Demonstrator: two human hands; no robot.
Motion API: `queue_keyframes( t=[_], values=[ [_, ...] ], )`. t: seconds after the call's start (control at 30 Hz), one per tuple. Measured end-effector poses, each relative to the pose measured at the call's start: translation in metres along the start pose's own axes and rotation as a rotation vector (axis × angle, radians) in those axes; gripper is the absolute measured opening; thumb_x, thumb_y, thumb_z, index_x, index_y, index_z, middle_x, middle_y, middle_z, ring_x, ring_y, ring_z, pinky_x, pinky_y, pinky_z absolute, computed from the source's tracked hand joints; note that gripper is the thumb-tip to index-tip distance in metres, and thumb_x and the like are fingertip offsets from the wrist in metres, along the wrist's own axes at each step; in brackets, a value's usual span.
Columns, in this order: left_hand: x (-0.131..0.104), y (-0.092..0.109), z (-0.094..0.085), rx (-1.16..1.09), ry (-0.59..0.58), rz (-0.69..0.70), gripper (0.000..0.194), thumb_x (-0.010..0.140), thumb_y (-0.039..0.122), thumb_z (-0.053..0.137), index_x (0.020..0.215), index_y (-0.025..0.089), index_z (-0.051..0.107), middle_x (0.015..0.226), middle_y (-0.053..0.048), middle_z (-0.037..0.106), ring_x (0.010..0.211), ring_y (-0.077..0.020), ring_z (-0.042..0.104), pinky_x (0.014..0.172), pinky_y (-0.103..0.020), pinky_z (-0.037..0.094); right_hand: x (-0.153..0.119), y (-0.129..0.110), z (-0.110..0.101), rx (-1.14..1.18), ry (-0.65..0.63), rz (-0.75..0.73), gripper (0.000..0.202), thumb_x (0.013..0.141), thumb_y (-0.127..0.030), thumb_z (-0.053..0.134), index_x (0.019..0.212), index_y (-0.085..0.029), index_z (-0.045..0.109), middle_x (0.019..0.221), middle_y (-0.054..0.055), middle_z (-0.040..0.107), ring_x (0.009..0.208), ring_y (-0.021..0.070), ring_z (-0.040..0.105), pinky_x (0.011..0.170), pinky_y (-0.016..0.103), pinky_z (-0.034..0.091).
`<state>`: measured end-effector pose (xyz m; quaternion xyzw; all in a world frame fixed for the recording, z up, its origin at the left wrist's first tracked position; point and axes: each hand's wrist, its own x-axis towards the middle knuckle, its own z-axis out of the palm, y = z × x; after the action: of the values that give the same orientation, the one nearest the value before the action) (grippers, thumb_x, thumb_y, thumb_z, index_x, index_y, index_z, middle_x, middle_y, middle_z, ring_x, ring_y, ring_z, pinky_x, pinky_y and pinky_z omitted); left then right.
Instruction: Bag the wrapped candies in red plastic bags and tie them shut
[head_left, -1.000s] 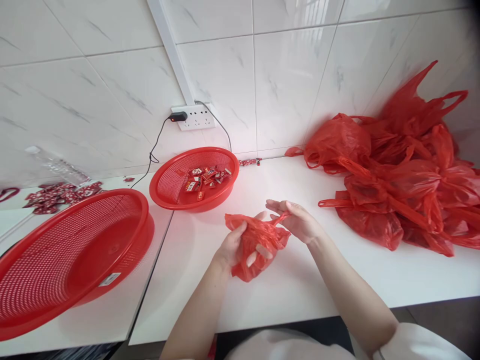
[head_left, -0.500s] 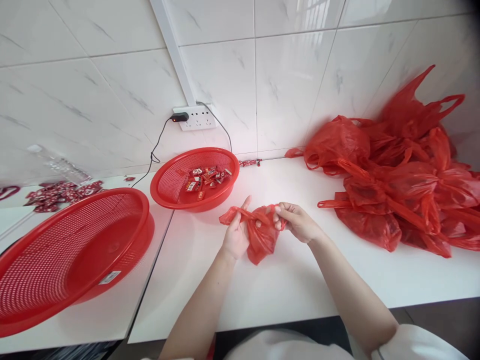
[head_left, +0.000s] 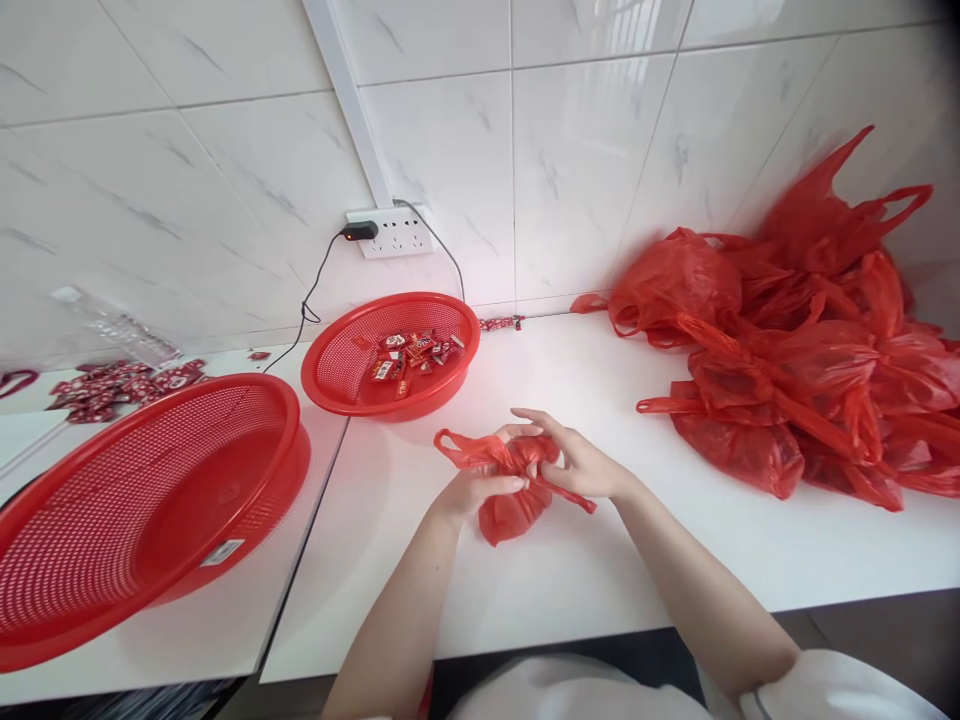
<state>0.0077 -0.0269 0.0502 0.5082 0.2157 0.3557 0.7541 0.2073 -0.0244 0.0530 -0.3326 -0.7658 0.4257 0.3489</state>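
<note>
Over the white table, a small red plastic bag (head_left: 514, 512) is held between my two hands, its body hanging below them. My left hand (head_left: 474, 488) grips the bag's twisted neck from the left, thumb across it; one looped handle sticks out to the left. My right hand (head_left: 581, 462) pinches the bag from the right, with its index finger stretched over the top. The other handle strip trails out under my right hand. Fingertips of both hands meet at the neck and partly hide it. What is inside the bag cannot be made out.
A red basket (head_left: 311, 385) with small red packets (head_left: 412, 360) stands behind. The larger red basket (head_left: 281, 470) is at left, near a packet pile (head_left: 112, 390) and clear bottle (head_left: 124, 330). Filled red bags (head_left: 810, 370) heap at right. A power strip (head_left: 397, 235) is on the wall.
My right hand has moved left, from pulling a handle to meeting my left hand at the bag's neck. The bag has shifted slightly left and down; a handle strip now hangs out to the right.
</note>
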Motion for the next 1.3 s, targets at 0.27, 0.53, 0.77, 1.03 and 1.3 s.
queue_keyframes(
  t=[0.27, 0.53, 0.77, 1.03, 1.3],
  values=[
    [0.0, 0.004, -0.008, 0.466, 0.316, 0.116, 0.013, 0.077, 0.015, 0.065, 0.09, 0.019, 0.066, 0.087, -0.004, 0.065, 0.081, -0.0173, 0.061, 0.076, -0.029, 0.046, 0.004, 0.008, 0.01, 0.01, 0.057, 0.073, 0.068, 0.075, -0.006, 0.048, 0.139, -0.027, 0.04, 0.097, 0.001, 0.061, 0.083, 0.0153, 0.06, 0.08, 0.032, 0.049],
    [0.0, 0.0, -0.008, 0.426, 0.217, 0.11, 0.01, 0.08, 0.018, 0.062, 0.09, 0.019, 0.059, 0.087, -0.001, 0.064, 0.082, -0.0159, 0.062, 0.078, -0.029, 0.048, 0.007, 0.007, 0.016, 0.227, -0.021, 0.167, 0.022, 0.081, -0.017, 0.053, 0.103, -0.019, 0.055, 0.092, 0.001, 0.058, 0.08, 0.0144, 0.054, 0.073, 0.029, 0.043],
    [-0.001, 0.003, -0.017, 0.383, 0.175, 0.068, 0.01, 0.072, 0.014, 0.066, 0.08, 0.017, 0.059, 0.079, -0.001, 0.062, 0.079, -0.0157, 0.061, 0.076, -0.029, 0.047, 0.009, 0.013, 0.021, 0.249, -0.032, 0.106, 0.007, 0.075, -0.013, 0.053, 0.08, -0.018, 0.055, 0.076, -0.003, 0.053, 0.073, 0.0128, 0.048, 0.072, 0.027, 0.038],
    [0.005, -0.006, -0.007, 0.8, 0.427, 0.253, 0.013, 0.08, 0.017, 0.058, 0.092, 0.023, 0.055, 0.087, 0.002, 0.064, 0.08, -0.0155, 0.064, 0.095, -0.04, 0.046, 0.012, 0.016, 0.023, 0.107, 0.117, 0.14, 0.007, 0.074, -0.013, 0.051, 0.073, -0.019, 0.049, 0.07, -0.004, 0.048, 0.066, 0.0117, 0.044, 0.064, 0.025, 0.036],
    [0.007, -0.021, -0.017, 0.988, 0.708, 0.759, 0.012, 0.088, 0.022, 0.06, 0.093, 0.024, 0.071, 0.093, -0.002, 0.06, 0.085, -0.0158, 0.064, 0.09, -0.037, 0.052, 0.012, 0.003, 0.04, 0.294, 0.096, 0.083, 0.015, 0.09, -0.034, 0.054, 0.09, -0.019, 0.056, 0.085, 0.002, 0.059, 0.08, 0.016, 0.055, 0.078, 0.031, 0.043]
  ],
)
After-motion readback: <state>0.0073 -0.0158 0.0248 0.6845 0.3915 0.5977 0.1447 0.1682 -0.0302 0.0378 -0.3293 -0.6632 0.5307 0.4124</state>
